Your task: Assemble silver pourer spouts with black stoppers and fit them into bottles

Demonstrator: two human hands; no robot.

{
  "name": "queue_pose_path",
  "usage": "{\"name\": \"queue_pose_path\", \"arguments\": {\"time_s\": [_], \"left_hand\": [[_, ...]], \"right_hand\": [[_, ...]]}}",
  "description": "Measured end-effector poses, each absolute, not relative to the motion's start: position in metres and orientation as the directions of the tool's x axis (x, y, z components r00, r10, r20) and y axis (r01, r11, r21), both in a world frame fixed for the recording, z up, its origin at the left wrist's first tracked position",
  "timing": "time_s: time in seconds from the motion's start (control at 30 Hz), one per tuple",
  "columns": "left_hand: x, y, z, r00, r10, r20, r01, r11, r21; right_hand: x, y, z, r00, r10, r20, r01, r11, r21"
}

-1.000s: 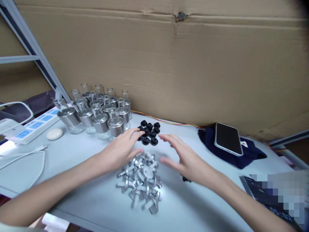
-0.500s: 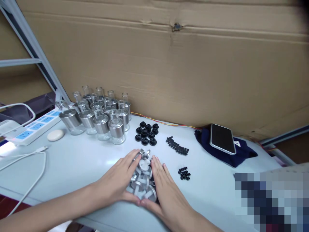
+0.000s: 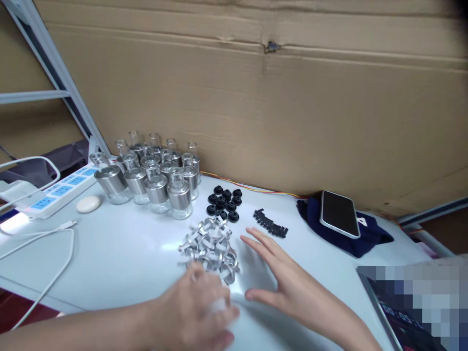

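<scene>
A loose pile of silvery metal pieces with round discs and flat tabs (image 3: 210, 246) lies on the pale table (image 3: 124, 258). Just in front of the pile is my left hand (image 3: 199, 307), its fingers bent and smeared by motion. A whitish patch shows between those fingers; I cannot make out whether it is a piece or the table. My right hand (image 3: 283, 268) hovers to the right of the pile, fingers spread, holding nothing. Behind the pile sits a cluster of black round stoppers (image 3: 220, 202). Thin black strips (image 3: 270, 225) lie in a row beyond my right fingertips.
Several glass bottles with metal bands (image 3: 157, 192) stand at the back left. Left of them are a power strip (image 3: 66, 192), a white oval object (image 3: 88, 204) and a white cable (image 3: 68, 258). A phone (image 3: 340, 214) rests on navy cloth (image 3: 349, 247). A partly pixelated screen (image 3: 397, 317) is at lower right.
Both hands have left the sides of the pile: the left came nearer to me, the right moved off to the right and opened. The pile looks more spread out. My right hand now covers the small black parts.
</scene>
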State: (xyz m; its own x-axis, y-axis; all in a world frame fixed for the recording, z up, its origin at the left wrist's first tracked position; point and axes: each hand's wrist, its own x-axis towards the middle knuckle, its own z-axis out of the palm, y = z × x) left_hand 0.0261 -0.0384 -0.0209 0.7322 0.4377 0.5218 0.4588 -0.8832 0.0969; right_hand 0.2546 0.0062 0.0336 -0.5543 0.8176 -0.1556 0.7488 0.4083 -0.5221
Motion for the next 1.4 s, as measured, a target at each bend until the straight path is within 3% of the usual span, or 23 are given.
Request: {"name": "queue_pose_path", "arguments": {"time_s": [0.07,0.13,0.27,0.4,0.57,0.73,0.83,0.97,1.1,1.23,1.4], "left_hand": [[0.045,-0.046,-0.033,0.883,0.175,0.435,0.147,-0.984,0.097],[0.063,-0.046,-0.046,0.935,0.11,0.337,0.044,-0.979,0.199],[0.082,-0.036,-0.055,0.953,0.215,0.212,0.079,-0.856,0.511],[0.082,-0.027,-0.042,0.931,0.273,0.241,0.01,-0.681,0.732],[0.078,-0.019,-0.026,0.903,0.415,0.112,0.016,-0.292,0.956],[0.079,-0.015,-0.019,0.887,0.461,-0.037,0.038,0.005,0.999],[0.082,-0.015,-0.016,0.796,0.577,-0.183,0.058,0.227,0.972],[0.085,-0.015,-0.02,0.697,0.689,-0.201,-0.097,0.369,0.924],[0.085,-0.016,-0.027,0.624,0.76,-0.18,-0.141,0.336,0.931],[0.086,-0.014,-0.027,0.581,0.772,-0.258,-0.143,0.409,0.901],[0.087,-0.012,-0.024,0.553,0.778,-0.3,-0.153,0.448,0.881]], "right_hand": [[0.255,0.007,0.044,-0.552,0.819,-0.155,0.736,0.391,-0.553],[0.248,0.006,0.044,-0.557,0.817,-0.151,0.73,0.394,-0.559],[0.232,0.004,0.028,-0.522,0.845,-0.118,0.759,0.398,-0.516],[0.23,0.004,0.014,-0.519,0.845,-0.13,0.748,0.376,-0.547],[0.245,0.011,0.012,-0.51,0.838,-0.195,0.673,0.247,-0.697],[0.26,0.019,0.014,-0.487,0.855,-0.177,0.447,0.07,-0.892],[0.263,0.022,0.015,-0.419,0.901,-0.108,0.293,0.021,-0.956],[0.258,0.021,0.012,-0.403,0.912,-0.074,0.122,-0.027,-0.992],[0.252,0.02,0.007,-0.384,0.919,0.092,0.151,0.161,-0.975],[0.252,0.02,0.002,-0.404,0.893,0.2,0.209,0.303,-0.93],[0.257,0.022,0.009,-0.474,0.861,0.182,0.27,0.339,-0.901]]}}
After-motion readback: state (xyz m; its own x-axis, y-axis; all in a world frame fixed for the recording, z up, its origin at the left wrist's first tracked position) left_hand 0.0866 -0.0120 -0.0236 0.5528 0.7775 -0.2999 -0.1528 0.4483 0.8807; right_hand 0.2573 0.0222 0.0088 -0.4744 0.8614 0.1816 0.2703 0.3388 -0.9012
